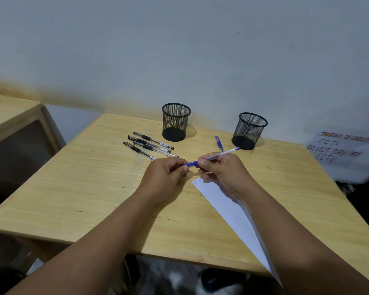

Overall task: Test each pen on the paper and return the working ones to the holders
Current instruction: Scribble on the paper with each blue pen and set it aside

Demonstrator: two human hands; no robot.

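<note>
Holders [176, 122] and [249, 130] stand empty on your tabletop [73, 188]. Your left hand [164, 177] pinches the blue pen's [213, 157] cap end; your right hand [224, 171] grips its barrel above the paper [226, 205]. Four black pens [150, 145] lie beside the left holder.

A handwritten CCTV notice [340, 149] is hanging right of the wooden counter [94, 188]; a second counter [6, 111] is standing left.

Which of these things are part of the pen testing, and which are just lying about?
Part of the job:
blue pen held by left hand and right hand
paper
black pens
second blue pen
two mesh holders

Just there:
handwritten CCTV sign
neighbouring table
</note>
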